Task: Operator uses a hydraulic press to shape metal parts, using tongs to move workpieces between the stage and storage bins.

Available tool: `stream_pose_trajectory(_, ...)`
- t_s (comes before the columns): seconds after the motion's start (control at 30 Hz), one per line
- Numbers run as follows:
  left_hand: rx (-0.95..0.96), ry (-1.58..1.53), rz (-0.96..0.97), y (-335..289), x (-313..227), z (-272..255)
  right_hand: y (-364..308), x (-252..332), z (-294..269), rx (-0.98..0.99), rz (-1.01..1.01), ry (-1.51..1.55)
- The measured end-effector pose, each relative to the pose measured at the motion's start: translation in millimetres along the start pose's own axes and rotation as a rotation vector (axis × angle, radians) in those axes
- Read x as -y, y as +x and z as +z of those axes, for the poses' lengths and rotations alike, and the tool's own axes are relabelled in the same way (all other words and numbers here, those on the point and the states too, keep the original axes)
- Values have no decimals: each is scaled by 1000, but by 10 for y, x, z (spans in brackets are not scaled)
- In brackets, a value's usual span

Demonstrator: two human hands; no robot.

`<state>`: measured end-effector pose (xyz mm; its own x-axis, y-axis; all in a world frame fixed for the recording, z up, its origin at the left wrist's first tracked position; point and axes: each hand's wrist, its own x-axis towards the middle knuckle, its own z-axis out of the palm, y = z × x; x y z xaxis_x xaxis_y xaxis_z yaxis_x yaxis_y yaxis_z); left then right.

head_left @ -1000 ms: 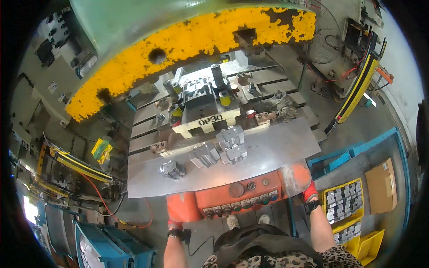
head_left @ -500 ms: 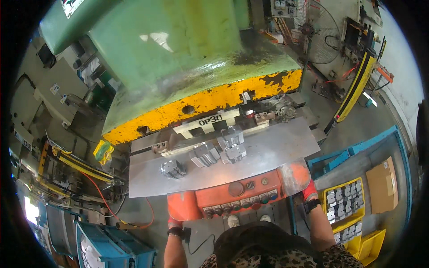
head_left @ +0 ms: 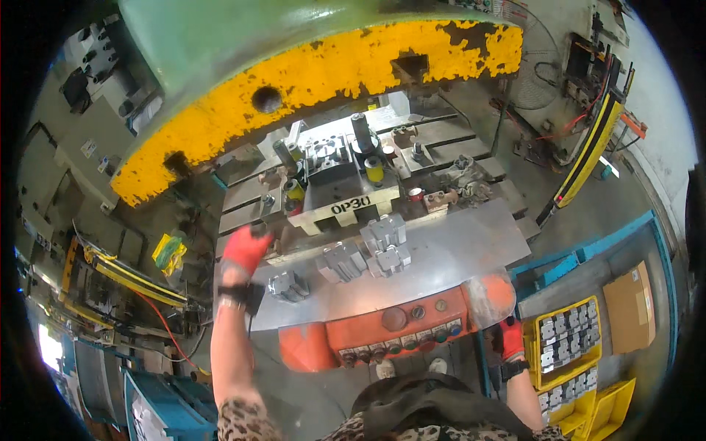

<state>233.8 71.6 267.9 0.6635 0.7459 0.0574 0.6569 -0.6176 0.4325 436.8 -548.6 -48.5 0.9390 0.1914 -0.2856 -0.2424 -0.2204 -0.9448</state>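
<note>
My left hand [head_left: 246, 251], in a red glove with a dark fingertip area, is over the left end of a flat metal plate [head_left: 460, 239], in front of the press die [head_left: 337, 192]. Its fingers are blurred, so I cannot see whether anything is in them. My right hand [head_left: 511, 339], also red-gloved, is low beside the right end of the orange control box [head_left: 393, 323]; its finger pose is unclear. Several grey finned metal blocks [head_left: 342, 262] rest on the plate, one [head_left: 288, 287] nearest my left forearm. A metal piece [head_left: 329, 152] sits on the die between dark guide posts.
The press's yellow ram edge [head_left: 316, 88] is raised above the die. Yellow crates [head_left: 544, 381] of grey parts stand at the right, by a cardboard sheet [head_left: 630, 305] and blue frame [head_left: 581, 253]. Yellow-black upright guards [head_left: 588, 147] flank the press. Blue bins [head_left: 173, 404] stand lower left.
The ram has risen, uncovering the die. My left hand has left the control box's left end and moved forward over the plate. My right hand has dropped slightly away from the box's right end.
</note>
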Motion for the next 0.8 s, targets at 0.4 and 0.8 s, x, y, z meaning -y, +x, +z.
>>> stream_pose_trajectory(0.4,16,374,-48,2127,-2041,810,-1432,-710,-344,-552,4,-66)
stream_pose_trajectory(0.8,-109,239,158,1279,-1720,241,-1320,2179,829,185,-556,-587)
